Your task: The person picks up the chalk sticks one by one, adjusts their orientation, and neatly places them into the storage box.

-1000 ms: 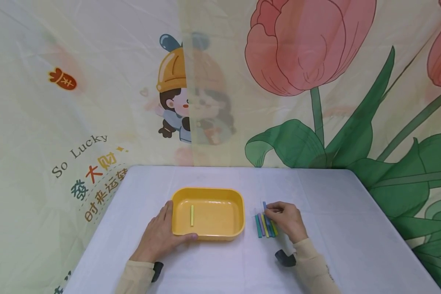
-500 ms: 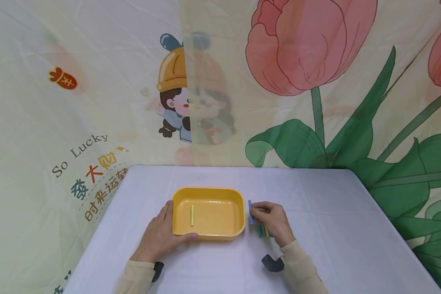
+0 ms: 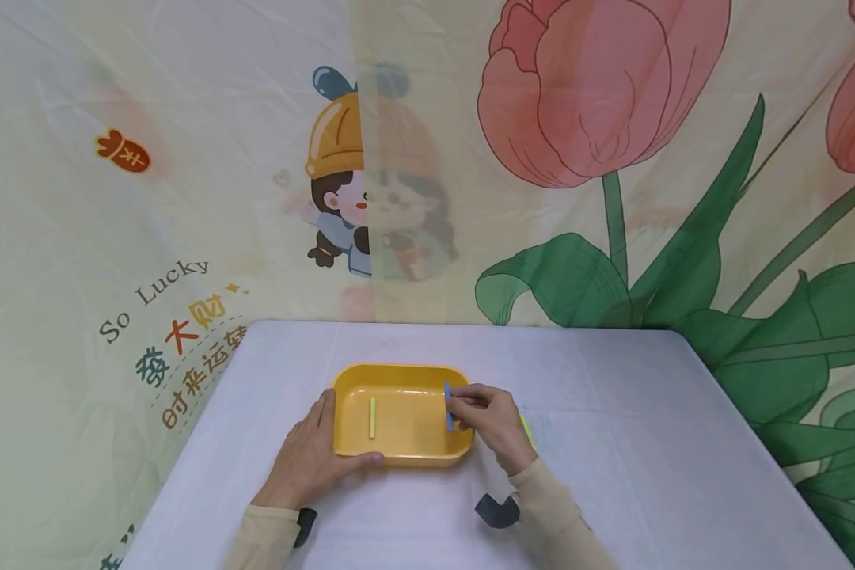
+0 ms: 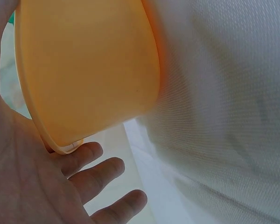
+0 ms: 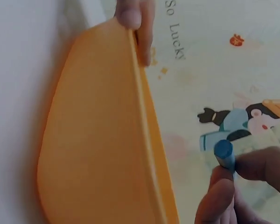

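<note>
A yellow tray (image 3: 413, 457) stands on the white table. My left hand (image 3: 312, 450) rests against its left end, thumb along the front rim and fairly straight fingers at the side; the left wrist view shows the fingers (image 4: 95, 179) spread loosely by the tray's corner. Between thumb and fingertips my right hand (image 3: 495, 419) pinches a stick of blue chalk (image 3: 449, 408), held upright over the tray's right end. The chalk's flat round end (image 5: 223, 149) shows in the right wrist view. A yellow chalk stick (image 3: 372, 418) lies inside the tray, left of its middle.
A yellow-green stick (image 3: 527, 433) peeks out on the table behind my right hand, which hides the other sticks there. White cloth covers the table (image 3: 627, 443). A printed curtain (image 3: 427, 301) hangs along the table's back edge.
My right hand has carried the blue chalk left, from the row of sticks to over the tray's right end. The left hand and the tray have stayed in place.
</note>
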Demonstrator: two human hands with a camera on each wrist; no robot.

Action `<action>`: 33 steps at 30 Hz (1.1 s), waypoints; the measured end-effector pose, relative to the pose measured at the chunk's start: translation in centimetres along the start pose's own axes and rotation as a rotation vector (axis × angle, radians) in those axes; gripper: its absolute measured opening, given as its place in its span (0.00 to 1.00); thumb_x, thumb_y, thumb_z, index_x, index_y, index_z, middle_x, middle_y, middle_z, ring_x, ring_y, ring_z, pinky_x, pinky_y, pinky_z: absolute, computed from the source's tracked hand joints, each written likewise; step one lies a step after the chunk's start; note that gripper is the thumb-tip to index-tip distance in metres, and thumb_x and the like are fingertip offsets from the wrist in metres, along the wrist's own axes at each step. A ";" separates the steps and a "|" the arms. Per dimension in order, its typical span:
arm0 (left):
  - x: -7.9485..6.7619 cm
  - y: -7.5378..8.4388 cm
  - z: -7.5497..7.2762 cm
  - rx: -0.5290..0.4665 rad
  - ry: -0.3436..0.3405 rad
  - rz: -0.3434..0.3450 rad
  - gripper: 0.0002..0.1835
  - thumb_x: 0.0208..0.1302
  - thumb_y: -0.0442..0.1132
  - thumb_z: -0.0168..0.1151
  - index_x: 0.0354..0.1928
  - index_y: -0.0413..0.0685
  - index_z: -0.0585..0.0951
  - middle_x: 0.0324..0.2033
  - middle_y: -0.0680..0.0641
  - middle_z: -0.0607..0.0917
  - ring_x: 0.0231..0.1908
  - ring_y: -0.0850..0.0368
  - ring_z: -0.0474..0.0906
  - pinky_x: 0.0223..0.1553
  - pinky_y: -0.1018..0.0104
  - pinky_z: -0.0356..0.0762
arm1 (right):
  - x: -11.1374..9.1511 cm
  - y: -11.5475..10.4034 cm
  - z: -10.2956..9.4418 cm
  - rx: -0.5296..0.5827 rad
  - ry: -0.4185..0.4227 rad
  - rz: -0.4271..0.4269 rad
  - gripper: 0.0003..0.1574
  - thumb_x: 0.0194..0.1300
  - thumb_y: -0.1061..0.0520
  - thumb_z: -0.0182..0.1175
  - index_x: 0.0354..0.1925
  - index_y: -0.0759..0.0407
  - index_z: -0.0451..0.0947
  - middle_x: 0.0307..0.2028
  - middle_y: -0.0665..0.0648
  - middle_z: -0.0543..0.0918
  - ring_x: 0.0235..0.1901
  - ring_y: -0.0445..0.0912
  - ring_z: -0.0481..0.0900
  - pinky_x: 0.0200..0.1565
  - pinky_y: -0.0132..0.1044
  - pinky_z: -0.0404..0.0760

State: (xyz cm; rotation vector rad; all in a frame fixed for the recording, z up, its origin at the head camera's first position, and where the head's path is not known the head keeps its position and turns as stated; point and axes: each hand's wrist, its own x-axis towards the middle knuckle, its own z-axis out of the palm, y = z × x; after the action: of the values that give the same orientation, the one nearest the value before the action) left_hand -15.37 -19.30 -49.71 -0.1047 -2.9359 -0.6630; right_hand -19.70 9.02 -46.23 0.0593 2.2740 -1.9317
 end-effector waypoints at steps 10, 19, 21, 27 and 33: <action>0.1 -0.2 0.1 0.009 -0.005 0.001 0.72 0.33 0.81 0.58 0.72 0.40 0.43 0.68 0.39 0.56 0.58 0.44 0.65 0.56 0.44 0.66 | 0.8 -1.5 3.4 0.175 -0.079 -0.040 0.24 0.54 0.46 0.68 0.46 0.58 0.80 0.39 0.59 0.83 0.35 0.49 0.81 0.38 0.38 0.82; 0.1 -0.2 0.0 -0.002 -0.012 0.001 0.72 0.34 0.81 0.57 0.73 0.42 0.42 0.69 0.40 0.55 0.59 0.44 0.65 0.56 0.44 0.65 | 2.1 -1.3 6.1 0.174 -0.111 -0.009 0.23 0.53 0.48 0.69 0.44 0.59 0.81 0.37 0.58 0.84 0.34 0.49 0.82 0.37 0.38 0.83; 0.1 -0.3 0.1 -0.002 -0.007 0.007 0.72 0.33 0.81 0.57 0.72 0.42 0.42 0.68 0.41 0.55 0.58 0.45 0.65 0.56 0.44 0.66 | 2.4 -1.2 6.5 0.182 -0.108 -0.001 0.22 0.53 0.49 0.69 0.44 0.61 0.81 0.37 0.58 0.84 0.34 0.49 0.82 0.37 0.37 0.83; 0.1 -0.4 0.2 0.002 0.006 0.019 0.72 0.33 0.81 0.58 0.72 0.41 0.44 0.67 0.40 0.57 0.55 0.44 0.68 0.53 0.45 0.68 | 3.1 -0.8 7.8 0.175 -0.087 0.036 0.20 0.54 0.51 0.69 0.42 0.61 0.82 0.36 0.58 0.84 0.33 0.48 0.82 0.37 0.37 0.83; 0.2 -0.3 0.3 0.017 -0.011 -0.009 0.73 0.33 0.82 0.56 0.73 0.41 0.42 0.68 0.39 0.54 0.58 0.42 0.65 0.57 0.42 0.65 | 3.7 -0.3 8.9 0.130 -0.075 0.069 0.18 0.54 0.51 0.68 0.42 0.59 0.82 0.34 0.56 0.84 0.32 0.47 0.82 0.37 0.38 0.83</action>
State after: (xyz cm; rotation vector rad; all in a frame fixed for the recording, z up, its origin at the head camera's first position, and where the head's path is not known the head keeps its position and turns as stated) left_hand -15.59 -19.43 -50.09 -0.0941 -2.9541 -0.6404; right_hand -22.55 -0.06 -47.86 0.0784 2.0699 -2.0087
